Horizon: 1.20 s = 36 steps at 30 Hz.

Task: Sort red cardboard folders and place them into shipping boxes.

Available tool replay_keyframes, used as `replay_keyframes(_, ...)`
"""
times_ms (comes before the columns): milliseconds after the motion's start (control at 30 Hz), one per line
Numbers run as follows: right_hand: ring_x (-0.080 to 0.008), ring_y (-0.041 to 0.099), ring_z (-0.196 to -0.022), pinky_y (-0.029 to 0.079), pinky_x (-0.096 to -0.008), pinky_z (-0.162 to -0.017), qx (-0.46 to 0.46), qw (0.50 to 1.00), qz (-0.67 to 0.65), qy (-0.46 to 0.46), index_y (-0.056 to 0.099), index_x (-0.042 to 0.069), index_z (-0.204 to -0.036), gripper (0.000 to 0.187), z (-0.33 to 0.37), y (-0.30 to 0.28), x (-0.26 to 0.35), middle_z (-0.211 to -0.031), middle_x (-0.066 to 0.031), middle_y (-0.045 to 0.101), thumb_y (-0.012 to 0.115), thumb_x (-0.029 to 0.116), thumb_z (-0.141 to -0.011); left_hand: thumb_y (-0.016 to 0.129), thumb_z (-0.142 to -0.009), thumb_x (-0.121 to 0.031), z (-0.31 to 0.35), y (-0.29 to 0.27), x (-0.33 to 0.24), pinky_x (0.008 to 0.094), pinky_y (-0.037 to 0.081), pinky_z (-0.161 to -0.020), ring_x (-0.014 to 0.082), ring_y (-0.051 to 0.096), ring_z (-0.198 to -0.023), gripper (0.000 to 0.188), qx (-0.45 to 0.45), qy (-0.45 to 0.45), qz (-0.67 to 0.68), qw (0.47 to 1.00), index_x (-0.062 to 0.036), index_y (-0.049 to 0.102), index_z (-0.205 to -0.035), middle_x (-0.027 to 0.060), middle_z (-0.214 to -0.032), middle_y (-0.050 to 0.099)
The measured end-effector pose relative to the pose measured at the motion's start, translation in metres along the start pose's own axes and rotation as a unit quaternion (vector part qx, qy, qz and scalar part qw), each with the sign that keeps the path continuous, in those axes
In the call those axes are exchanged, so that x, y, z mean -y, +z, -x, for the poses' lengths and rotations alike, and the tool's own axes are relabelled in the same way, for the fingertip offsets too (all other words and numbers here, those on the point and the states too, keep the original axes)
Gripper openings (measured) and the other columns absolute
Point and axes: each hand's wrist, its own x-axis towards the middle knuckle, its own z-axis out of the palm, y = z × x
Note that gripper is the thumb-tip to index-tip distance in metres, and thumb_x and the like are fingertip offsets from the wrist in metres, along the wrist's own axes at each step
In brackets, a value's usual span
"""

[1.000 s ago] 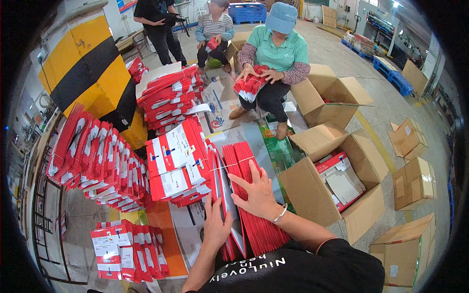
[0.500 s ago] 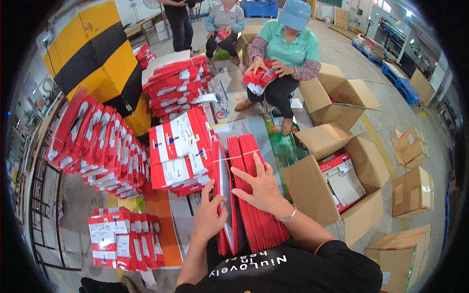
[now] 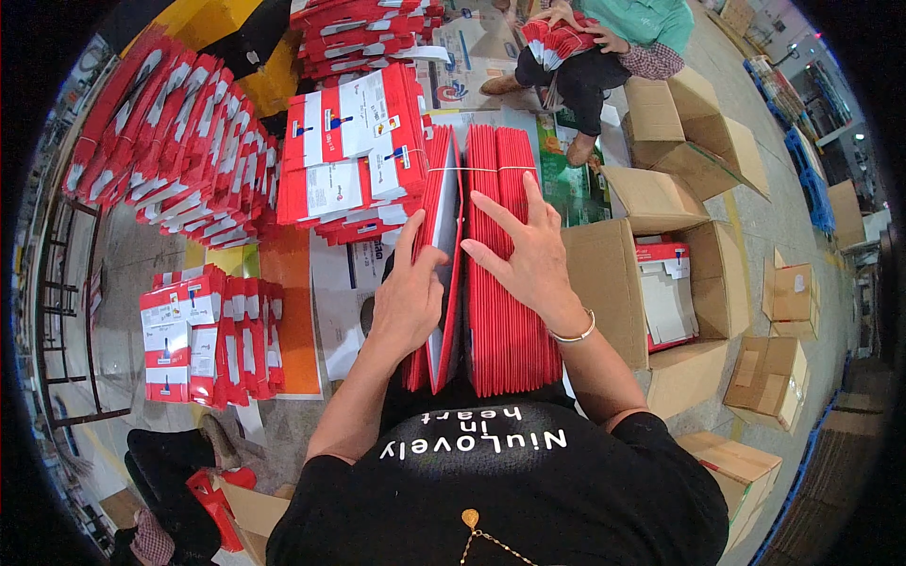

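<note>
On my lap stands a thick bundle of flat-folded red cartons (image 3: 510, 321), edges up, with a thin pale band (image 3: 481, 169) across its far part. A gap parts the bundle left of its middle, and a white panel (image 3: 445, 212) shows inside. My left hand (image 3: 411, 297) grips the left section, its thumb at the gap and its index finger stretched along the outer side. My right hand (image 3: 528, 250) lies with spread fingers over the right section, fingertips on the red edges. The undersides of both hands are hidden.
Stacks of red-and-white folded cartons stand ahead (image 3: 354, 141), far left (image 3: 179, 141) and nearer left (image 3: 212, 335). Open cardboard boxes (image 3: 604, 283) stand right, one holding red-and-white cartons. Across from me a seated person (image 3: 646, 38) holds red cartons; another person's dark-clothed legs (image 3: 179, 481) show lower left.
The view has tipped downward, so the surroundings sit higher in the picture. My left hand has closed more on the left section. My right hand stays spread on the bundle.
</note>
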Motion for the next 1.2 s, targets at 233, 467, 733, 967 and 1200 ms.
replay_keyframes(233, -0.0559, 0.044, -0.126, 0.038, -0.059, -0.11, 0.005, 1.0, 0.007, -0.011, 0.063, 0.033, -0.139, 0.057, -0.001, 0.009, -0.002, -0.157, -0.0328, 0.029, 0.073, 0.051, -0.086, 0.07, -0.09, -0.04, -0.001, 0.0, -0.008, 0.0506, 0.054, -0.088, 0.0453, 0.059, -0.123, 0.043, 0.004, -0.015, -0.055, 0.998, -0.0028, 0.054, -0.104, 0.0249, -0.161, 0.027)
replay_keyframes(467, -0.0536, 0.046, -0.123, 0.039, -0.0544, -0.108, -0.032, 0.999, -0.014, -0.01, 0.067, 0.028, -0.134, 0.053, -0.008, -0.008, 0.004, -0.155, -0.0342, 0.032, 0.076, 0.038, -0.083, 0.062, -0.082, -0.005, -0.003, 0.0, -0.007, 0.0497, 0.046, -0.107, 0.0479, 0.038, -0.141, 0.067, -0.111, 0.039, -0.007, 0.993, -0.0059, 0.038, -0.145, 0.0259, -0.158, 0.03)
replay_keyframes(733, -0.0538, 0.046, -0.122, 0.039, -0.0564, -0.11, -0.031, 1.0, 0.004, -0.001, 0.062, 0.033, -0.139, 0.06, 0.003, 0.007, 0.007, -0.155, -0.035, 0.03, 0.075, 0.041, -0.082, 0.066, -0.082, -0.009, 0.001, -0.014, -0.014, 0.052, 0.055, -0.085, 0.0468, 0.064, -0.113, 0.014, 0.031, 0.023, -0.093, 0.995, -0.0113, 0.063, -0.096, 0.0228, -0.16, 0.03)
replay_keyframes(967, -0.0589, 0.046, -0.125, 0.04, -0.0605, -0.107, -0.002, 1.0, 0.006, 0.007, 0.058, 0.035, -0.142, 0.061, -0.001, 0.002, 0.012, -0.155, -0.0355, 0.029, 0.074, 0.042, -0.084, 0.066, -0.081, -0.005, 0.003, -0.013, -0.005, 0.0513, 0.055, -0.085, 0.0466, 0.062, -0.116, 0.022, 0.03, 0.002, -0.089, 0.996, -0.0091, 0.063, -0.102, 0.0231, -0.161, 0.026)
replay_keyframes(1200, -0.0636, 0.041, -0.127, 0.042, -0.0642, -0.105, 0.027, 0.999, 0.032, 0.015, 0.054, 0.04, -0.146, 0.062, -0.002, 0.003, 0.012, -0.158, -0.0335, 0.025, 0.071, 0.05, -0.087, 0.058, -0.082, 0.001, 0.0, -0.002, -0.018, 0.0516, 0.054, -0.088, 0.0483, 0.061, -0.118, 0.034, 0.02, -0.017, -0.085, 0.996, -0.0071, 0.062, -0.115, 0.0265, -0.161, 0.021)
